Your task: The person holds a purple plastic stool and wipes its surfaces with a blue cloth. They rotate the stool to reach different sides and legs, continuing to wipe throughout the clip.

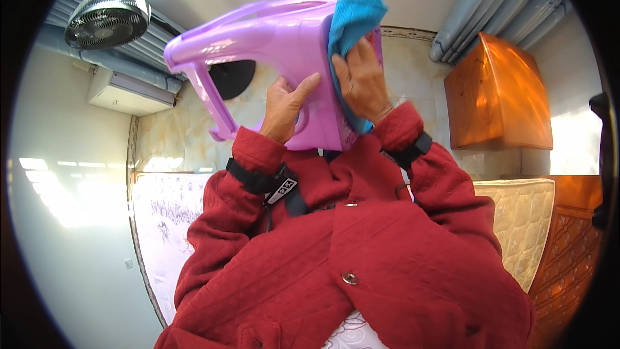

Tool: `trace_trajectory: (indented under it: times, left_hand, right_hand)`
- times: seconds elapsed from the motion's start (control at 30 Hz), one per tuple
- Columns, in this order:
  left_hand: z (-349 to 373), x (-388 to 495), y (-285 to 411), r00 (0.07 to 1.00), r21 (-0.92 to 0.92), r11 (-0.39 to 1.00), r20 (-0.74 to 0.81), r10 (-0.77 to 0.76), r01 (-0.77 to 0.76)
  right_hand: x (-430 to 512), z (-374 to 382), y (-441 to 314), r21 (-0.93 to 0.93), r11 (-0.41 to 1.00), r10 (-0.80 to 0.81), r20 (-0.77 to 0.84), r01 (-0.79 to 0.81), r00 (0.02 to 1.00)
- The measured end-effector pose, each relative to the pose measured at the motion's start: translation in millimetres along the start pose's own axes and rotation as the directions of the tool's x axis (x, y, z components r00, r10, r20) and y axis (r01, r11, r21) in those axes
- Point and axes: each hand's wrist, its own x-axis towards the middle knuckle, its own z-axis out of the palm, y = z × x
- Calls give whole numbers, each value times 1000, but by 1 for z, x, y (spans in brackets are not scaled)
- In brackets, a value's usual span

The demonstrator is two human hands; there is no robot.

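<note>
A purple plastic stool (271, 39) is held on its side before my chest, its legs pointing left and its seat facing right. My left hand (286, 106) grips the stool's side, thumb on the outer face and the other fingers partly hidden behind the edge of an opening. Over the seat lies a blue cloth (356, 14), draped past the upper corner. My right hand (361, 77) presses that cloth against the seat with bent fingers. A patterned patch of the seat shows past the cloth.
A standing fan (109, 19) with a round black base (232, 79) is at the upper left, near a white cabinet (131, 89). To the right stands a glossy wooden cabinet (499, 97). A mattress (516, 218) lies behind me, above the tiled floor (411, 77).
</note>
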Motion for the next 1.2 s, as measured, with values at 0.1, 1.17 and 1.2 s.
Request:
trace_trajectory:
  times: [0.1, 1.17, 1.2]
  left_hand:
    - [-11, 5, 2, 999, -75, 997, -19, 33, -34]
    - [-65, 7, -12, 996, -213, 976, 56, 68, -55]
    - [-67, 6, -13, 997, -185, 982, 59, 58, -46]
  right_hand:
    - [-23, 3, 6, 44, 986, 154, 152, -163, 976]
    - [22, 37, -9, -27, 988, -149, 67, 151, 987]
    - [28, 41, -19, 13, 982, -187, 45, 187, 981]
